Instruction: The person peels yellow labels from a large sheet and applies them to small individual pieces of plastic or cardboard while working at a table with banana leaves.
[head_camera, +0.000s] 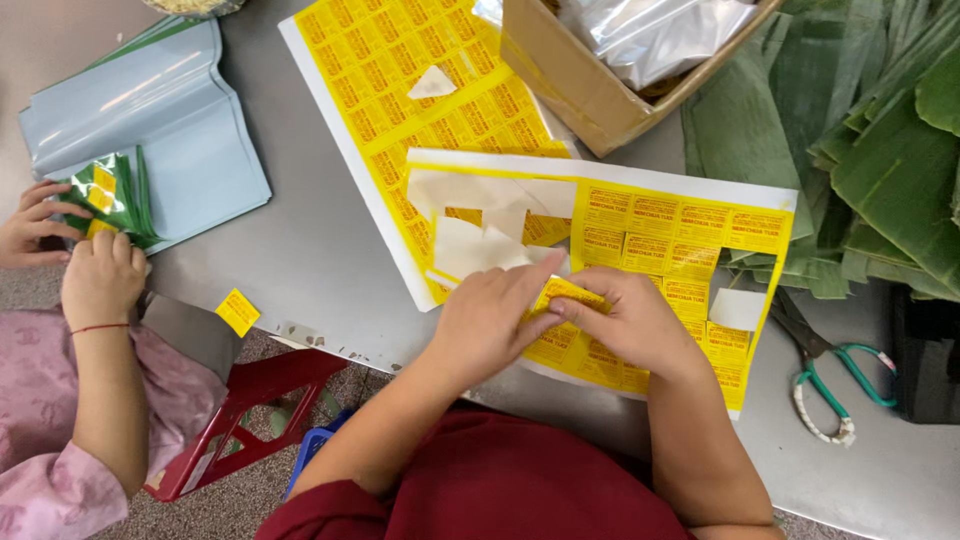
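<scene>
- At the far left a co-worker in a pink sleeve (50, 420) works with two hands (70, 255) on a green packet (112, 195) that bears yellow stickers, held at the edge of the worktop (300, 240).
- A blue-grey bag (165, 120) lies flat on the worktop just behind that packet.
- One loose sticker (238, 311) lies near the worktop's front edge, apart from the sheets.
- A red stool (260, 400) stands on the floor below that edge.
- The left hand (485, 325) comes in from the lower left, forearm angled up and right, palm down; its index finger (545, 270) stretches toward the right hand, the other fingers curled loosely and pressing on the near sheet (690, 230).
- That near sheet of yellow stickers lies in front of the person, overlapping a second sheet (400, 60) behind it; white backing shows where stickers are gone.
- The right hand (630, 320) reaches in from the lower right, wrist bent inward, thumb and forefinger pinched together on a sticker (570, 292) at the sheet's middle, just touching the left fingertip.
- A cardboard box (580, 85) with clear plastic in it sits behind the sheets.
- Scissors (830, 380) with green handles lie on the worktop right of the near sheet.
- Green leaves (870, 140) are piled at the far right.
</scene>
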